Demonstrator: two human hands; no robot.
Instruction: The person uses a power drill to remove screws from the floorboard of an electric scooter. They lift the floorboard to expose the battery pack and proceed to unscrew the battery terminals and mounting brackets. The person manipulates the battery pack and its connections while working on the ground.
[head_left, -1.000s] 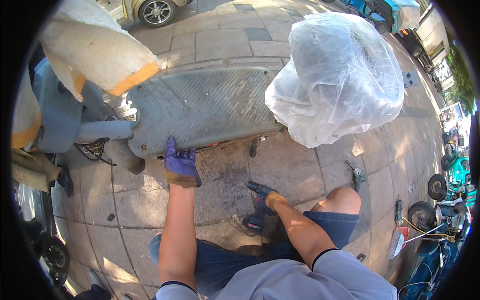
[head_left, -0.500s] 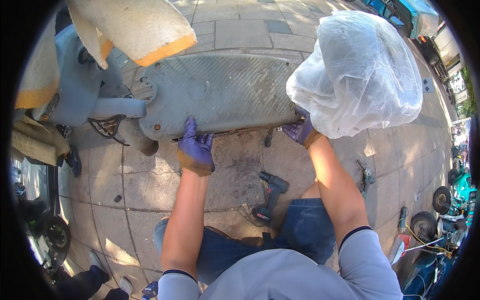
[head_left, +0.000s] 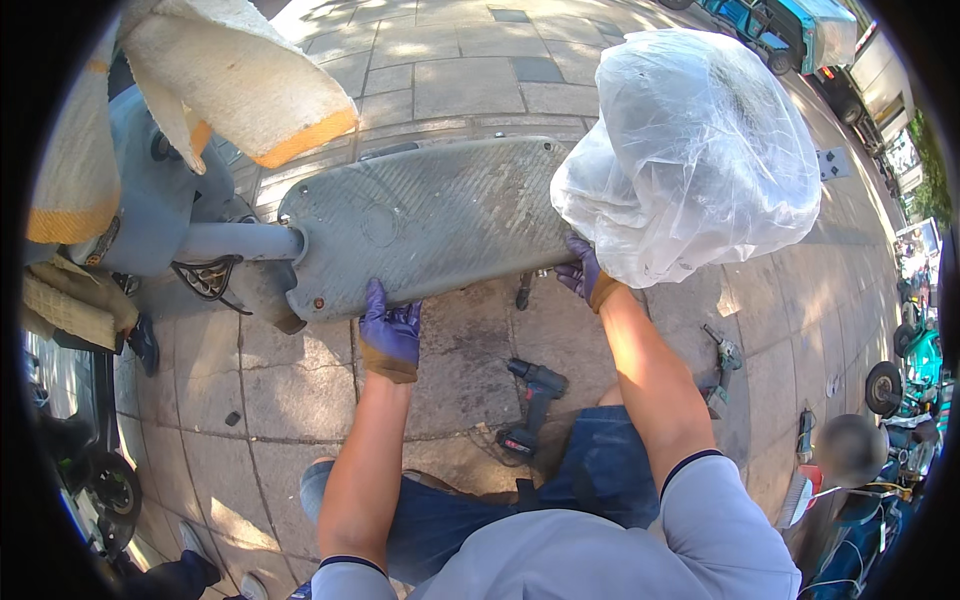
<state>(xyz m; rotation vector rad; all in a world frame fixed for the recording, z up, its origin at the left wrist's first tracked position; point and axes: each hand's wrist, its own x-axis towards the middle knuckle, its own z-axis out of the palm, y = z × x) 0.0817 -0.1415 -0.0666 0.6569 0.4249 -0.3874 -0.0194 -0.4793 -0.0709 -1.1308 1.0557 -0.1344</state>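
Note:
A worn grey ribbed footboard [head_left: 430, 220] of a scooter lies between my two purple-and-brown gloved hands. My left hand [head_left: 390, 335] is closed on its near edge toward the left end, thumb on top and the other fingers partly hidden below. At the near right corner, my right hand [head_left: 583, 272] grips the same edge beside the plastic-wrapped seat [head_left: 690, 160]; some of its fingers are hidden under the board. The grey steering column [head_left: 245, 243] meets the board's notched left end. Screws or screw holes show at the board's corners.
A cordless drill [head_left: 533, 405] stands on the paving before my knees. Another power tool [head_left: 724, 365] lies right of my right forearm. A cream quilted cover [head_left: 240, 75] hangs over the scooter's front. Parked scooters [head_left: 905, 400] line the right side; another person's shoe [head_left: 192, 540] shows lower left.
The footboard's left end has swung toward me, so the board sits at more of a slant. Both hands have kept their grip on its edge. The whole view has shifted slightly.

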